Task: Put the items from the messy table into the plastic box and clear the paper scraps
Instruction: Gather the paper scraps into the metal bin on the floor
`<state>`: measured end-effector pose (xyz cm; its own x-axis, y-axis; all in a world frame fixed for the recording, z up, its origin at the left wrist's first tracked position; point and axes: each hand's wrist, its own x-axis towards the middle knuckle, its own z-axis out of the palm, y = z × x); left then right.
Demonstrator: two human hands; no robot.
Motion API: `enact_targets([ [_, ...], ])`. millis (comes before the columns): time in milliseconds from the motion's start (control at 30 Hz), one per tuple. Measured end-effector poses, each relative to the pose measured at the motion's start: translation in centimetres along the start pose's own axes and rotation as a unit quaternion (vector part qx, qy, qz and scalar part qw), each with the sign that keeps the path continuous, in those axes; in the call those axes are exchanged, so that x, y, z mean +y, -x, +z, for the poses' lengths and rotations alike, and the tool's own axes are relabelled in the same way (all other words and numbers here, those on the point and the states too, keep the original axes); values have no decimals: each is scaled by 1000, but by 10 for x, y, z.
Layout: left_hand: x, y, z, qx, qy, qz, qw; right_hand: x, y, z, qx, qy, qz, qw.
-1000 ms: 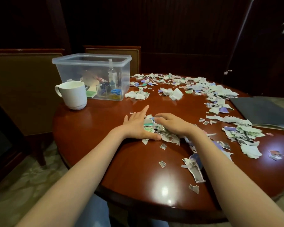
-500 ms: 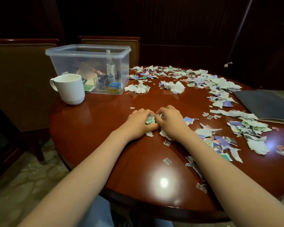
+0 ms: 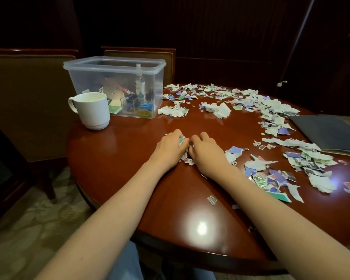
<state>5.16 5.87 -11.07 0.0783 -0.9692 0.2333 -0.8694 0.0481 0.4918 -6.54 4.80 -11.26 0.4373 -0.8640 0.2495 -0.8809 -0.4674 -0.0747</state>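
At the far left of the round reddish wooden counter [image 3: 119,168] stands a white mug [image 3: 93,111], upright, handle to the left. Just behind it, to its right, is the clear plastic box [image 3: 113,64], lidless, holding a spray bottle [image 3: 140,85] and a jumble of small items on its floor. Near the middle of the counter the left hand [image 3: 170,147] and the right hand [image 3: 205,151] lie close together, knuckles up. Both have their fingers curled inward round a small clump of scraps [image 3: 187,158] bunched between them, and a green piece shows at the left hand's fingertips. Loose paper scraps [image 3: 271,106] run in a wide band from beside the box, along the far edge and down the right side, with more lying just right of the right forearm. A few tiny bits lie alone near the front edge. At the far right a dark folder [image 3: 329,134] lies flat, scraps touching its near edge.
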Motion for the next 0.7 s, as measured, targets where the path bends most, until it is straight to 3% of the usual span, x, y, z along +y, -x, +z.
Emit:
enact_targets([
  [167,-6,1,-7,68,168,-69,981,-3,-8,-7,4,-10,23,1000],
  [267,-9,1,-13,102,204,-87,970,3,-12,-9,52,-101,41,993],
  [433,-13,-3,-13,126,332,-140,924,3,-24,-22,167,-312,120,928],
  [500,-12,-4,-14,117,425,-188,878,-2,-32,-29,165,-365,161,902],
  [567,-12,-3,-18,106,529,-240,807,-11,-39,-32,141,-423,201,872],
  [700,-14,3,-33,99,671,-292,674,-33,-50,-38,81,-585,294,752],
])
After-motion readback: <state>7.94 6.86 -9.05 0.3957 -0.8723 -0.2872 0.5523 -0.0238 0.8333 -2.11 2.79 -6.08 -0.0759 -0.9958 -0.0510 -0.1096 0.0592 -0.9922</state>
